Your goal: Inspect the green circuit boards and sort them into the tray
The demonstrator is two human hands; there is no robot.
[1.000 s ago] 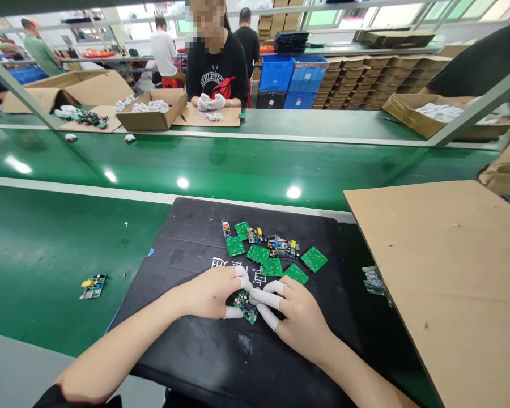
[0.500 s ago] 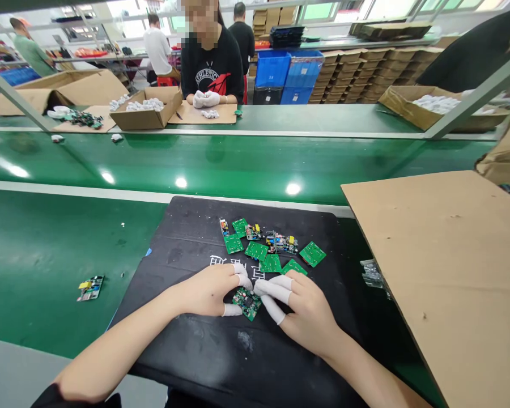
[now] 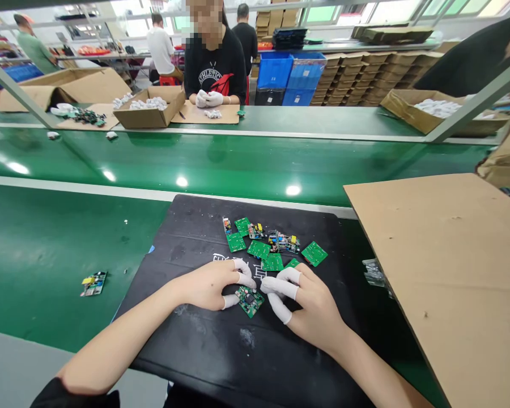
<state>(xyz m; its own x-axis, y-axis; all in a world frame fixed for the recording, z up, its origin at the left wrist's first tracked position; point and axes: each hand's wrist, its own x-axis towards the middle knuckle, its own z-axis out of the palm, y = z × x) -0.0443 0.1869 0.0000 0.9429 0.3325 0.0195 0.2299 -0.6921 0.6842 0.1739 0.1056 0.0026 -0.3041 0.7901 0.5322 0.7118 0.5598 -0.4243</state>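
Circuit board in work [image 3: 251, 304]: lay components up over the black mat [image 3: 276, 360], between the two hands.
Left hand [image 3: 212, 285]: thumb and fingers narrow, holding that board at its left edge.
Right hand [image 3: 317, 303]: fingertips drawn close together just beside the board; whether they pinched something small could not be told.
Loose boards [image 3: 272, 262]: clustered beyond the hands, several green side up, others showing yellow and blue components; one partly hidden by the right hand.
Stray board [image 3: 94, 284]: alone on the green bench [image 3: 46, 238], left of the mat.
Cardboard sheet [image 3: 446, 283]: large, at right, covering much of that side; clear plastic pieces [image 3: 373, 272] showed by its edge.
Mat surface: scuffed, with white characters partly covered by the hands.
Channel [image 3: 238, 161]: glossy green, ran across beyond the mat, reflecting lights.
Co-worker [image 3: 216, 59]: opposite, in a black top, white-covered hands together.
Open carton [image 3: 142, 119]: filled with white pieces, near that person.
Background: blue crates [image 3: 274, 69], stacked cardboard [image 3: 348, 79], windows, more people.
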